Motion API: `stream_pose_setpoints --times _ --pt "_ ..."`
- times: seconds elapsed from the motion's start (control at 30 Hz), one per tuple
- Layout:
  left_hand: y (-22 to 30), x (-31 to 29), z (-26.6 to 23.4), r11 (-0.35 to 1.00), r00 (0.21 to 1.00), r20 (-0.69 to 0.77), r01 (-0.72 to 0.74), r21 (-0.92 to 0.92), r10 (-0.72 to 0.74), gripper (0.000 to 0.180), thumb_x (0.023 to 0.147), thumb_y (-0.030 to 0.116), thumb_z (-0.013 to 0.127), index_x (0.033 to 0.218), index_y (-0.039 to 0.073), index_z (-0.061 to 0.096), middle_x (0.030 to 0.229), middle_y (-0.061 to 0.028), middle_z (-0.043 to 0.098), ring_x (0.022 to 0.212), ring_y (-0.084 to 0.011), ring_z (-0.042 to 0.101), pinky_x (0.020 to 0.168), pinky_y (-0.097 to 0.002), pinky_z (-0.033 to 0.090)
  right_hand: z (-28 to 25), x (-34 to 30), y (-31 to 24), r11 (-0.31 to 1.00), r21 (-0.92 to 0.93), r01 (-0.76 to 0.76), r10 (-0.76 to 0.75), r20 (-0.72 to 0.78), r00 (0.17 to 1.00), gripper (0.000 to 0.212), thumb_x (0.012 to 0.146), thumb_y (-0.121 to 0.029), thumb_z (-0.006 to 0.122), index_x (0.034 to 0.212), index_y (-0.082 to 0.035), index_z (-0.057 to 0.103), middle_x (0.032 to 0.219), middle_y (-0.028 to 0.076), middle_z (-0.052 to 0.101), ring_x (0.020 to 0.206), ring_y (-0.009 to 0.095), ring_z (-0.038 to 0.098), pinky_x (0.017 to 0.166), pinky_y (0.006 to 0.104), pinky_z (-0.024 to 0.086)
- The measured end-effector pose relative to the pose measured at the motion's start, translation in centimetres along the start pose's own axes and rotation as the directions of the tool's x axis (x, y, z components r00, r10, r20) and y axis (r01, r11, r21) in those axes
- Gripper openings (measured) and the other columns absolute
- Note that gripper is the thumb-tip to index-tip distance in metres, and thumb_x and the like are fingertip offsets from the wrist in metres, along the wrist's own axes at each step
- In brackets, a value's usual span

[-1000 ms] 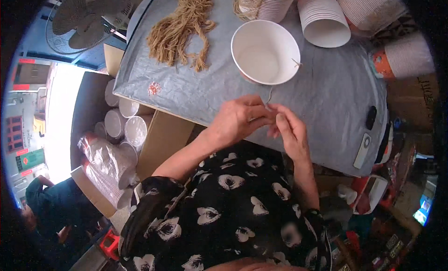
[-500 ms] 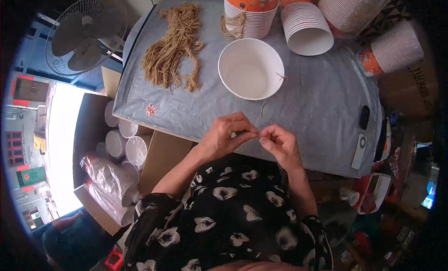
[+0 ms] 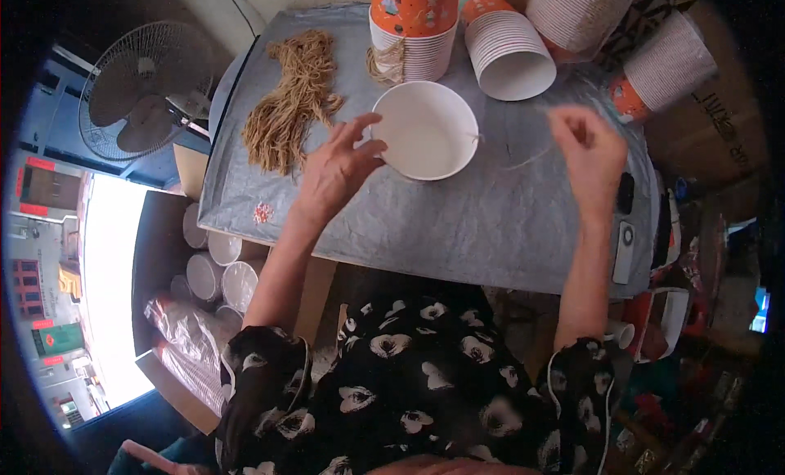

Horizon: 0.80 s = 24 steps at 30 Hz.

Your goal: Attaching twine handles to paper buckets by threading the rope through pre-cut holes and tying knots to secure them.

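Note:
A white paper bucket [image 3: 429,140] stands mouth up on the grey-covered table, with a small bit of twine [image 3: 476,138] at the right of its rim. My left hand [image 3: 334,164] is open at the bucket's left side, thumb and fingers apart close to the rim. Off to the right, my right hand [image 3: 590,152] is raised over the table, fingers curled in a pinch and slightly blurred. From it a thin pale string [image 3: 531,159] trails toward the bucket; whether it joins the rim I cannot tell. Tan twine [image 3: 294,99] lies bunched at the far left.
Stacked orange-and-white paper buckets [image 3: 413,42] stand behind, with another stack [image 3: 511,58] lying on its side. More stacks [image 3: 666,66] lean at the right. A white remote [image 3: 625,250] and a black object [image 3: 625,193] lie at the right edge. An open carton [image 3: 176,377] holds wrapped buckets; a fan [image 3: 147,91] stands beyond.
My hands have parted from their pinch near the table's front edge. The left went forward to the bucket and opened; the right swung far right, drawing a string with it.

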<state>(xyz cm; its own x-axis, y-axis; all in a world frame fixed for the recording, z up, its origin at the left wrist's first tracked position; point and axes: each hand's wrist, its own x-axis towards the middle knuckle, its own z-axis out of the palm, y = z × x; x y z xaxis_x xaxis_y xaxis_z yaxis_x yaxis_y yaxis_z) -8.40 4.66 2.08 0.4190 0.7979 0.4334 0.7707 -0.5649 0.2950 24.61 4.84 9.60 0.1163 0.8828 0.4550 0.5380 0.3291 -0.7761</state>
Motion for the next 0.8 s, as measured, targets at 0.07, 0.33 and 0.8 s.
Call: stream_pose_setpoints --times 0.07,0.33,0.8 --pt "0.6 -0.4 1.5 0.996 0.999 -0.01 -0.051 -0.066 0.051 0.021 0.079 0.02 0.076 0.097 0.016 0.067 0.121 0.0012 0.062 0.094 -0.0201 0.065 0.073 -0.0344 0.058 2.4 1.7 -3.6 0.984 0.107 0.146 -0.146 -0.007 0.989 0.007 0.087 -0.003 0.07 0.094 0.0 0.071 0.076 -0.003 0.065 0.07 0.003 0.058 0.064 0.0215 0.049" --pt "0.1 1.1 1.5 0.99 0.994 0.048 -0.09 -0.107 0.095 0.027 0.075 0.02 0.079 0.096 0.01 0.066 0.125 -0.0021 0.061 0.099 -0.0253 0.065 0.081 -0.0384 0.056 11.4 -0.1 1.0 0.946 0.258 -0.195 0.03 0.531 0.847 0.01 0.088 -0.008 0.069 0.089 0.001 0.069 0.076 -0.001 0.066 0.07 0.005 0.058 0.065 0.0236 0.048" --pt "2.0 -6.5 1.6 0.901 0.96 0.125 0.277 -0.333 -0.25 0.023 0.086 -0.005 0.065 0.106 0.006 0.063 0.102 -0.0116 0.069 0.094 -0.0312 0.07 0.077 -0.0366 0.057 13.6 -5.6 0.0 0.989 0.003 -0.146 0.094 0.753 0.651 0.009 0.084 -0.008 0.065 0.083 0.0 0.065 0.071 0.013 0.067 0.066 0.023 0.067 0.064 0.0359 0.052"
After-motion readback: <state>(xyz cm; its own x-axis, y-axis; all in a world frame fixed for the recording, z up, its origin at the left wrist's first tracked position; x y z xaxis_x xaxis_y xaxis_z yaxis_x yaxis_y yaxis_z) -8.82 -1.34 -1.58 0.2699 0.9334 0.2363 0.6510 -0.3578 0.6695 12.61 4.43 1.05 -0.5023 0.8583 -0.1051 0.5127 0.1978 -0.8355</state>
